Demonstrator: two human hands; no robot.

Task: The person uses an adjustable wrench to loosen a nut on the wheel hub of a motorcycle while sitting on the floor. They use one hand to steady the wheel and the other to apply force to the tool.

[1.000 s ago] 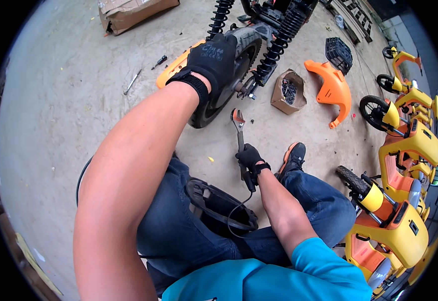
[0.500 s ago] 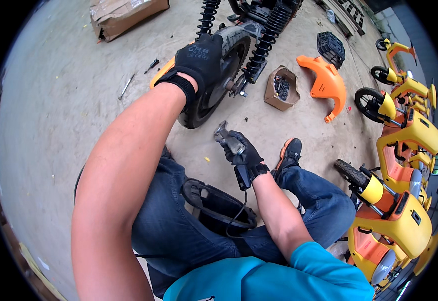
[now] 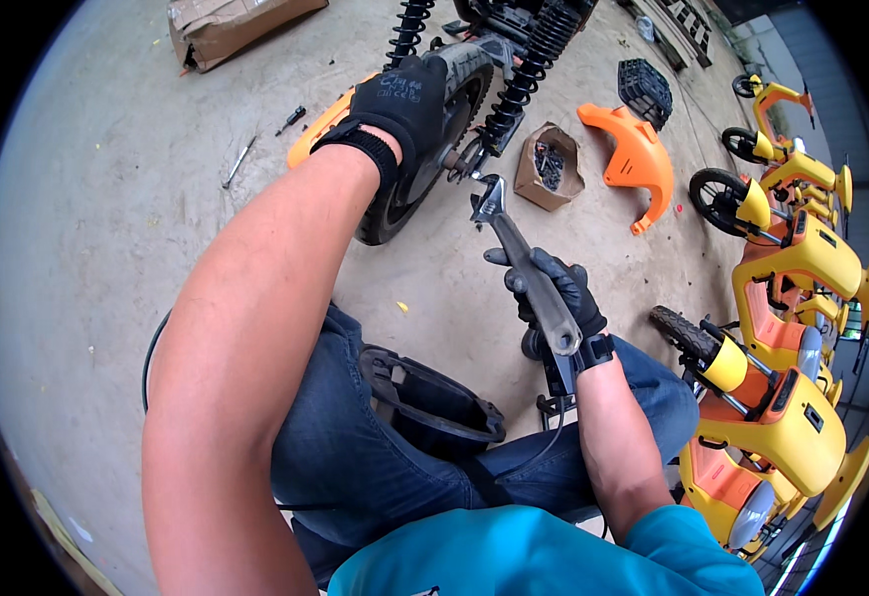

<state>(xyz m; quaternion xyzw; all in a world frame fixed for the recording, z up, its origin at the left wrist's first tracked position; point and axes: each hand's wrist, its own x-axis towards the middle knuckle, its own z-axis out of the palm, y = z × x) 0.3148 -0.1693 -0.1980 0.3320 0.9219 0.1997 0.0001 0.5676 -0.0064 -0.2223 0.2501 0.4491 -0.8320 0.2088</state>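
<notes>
My left hand [image 3: 399, 109], in a black glove, grips the top of a tire [image 3: 380, 223] on a bike wheel, between two black coil-spring shocks [image 3: 534, 70]. My right hand [image 3: 563, 283], also gloved, holds a large grey adjustable wrench [image 3: 516, 241]. The wrench's jaw is raised beside the axle bolt [image 3: 469, 171] at the lower end of the nearer shock; I cannot tell whether they touch. Behind the wheel, part of an orange panel [image 3: 315, 139] shows.
An open carton of small dark parts [image 3: 551, 169], an orange fender [image 3: 633, 149] and a black crate [image 3: 643, 89] lie beyond. Several yellow bikes [image 3: 802, 258] line the right. A cardboard box [image 3: 236, 30], rod tool [image 3: 237, 161] and boards [image 3: 678, 35] lie farther off; a black bin [image 3: 424, 407] sits by my legs.
My right hand has swung the wrench up and right from near the floor, its jaw now by the axle bolt. My left hand stays on the tire.
</notes>
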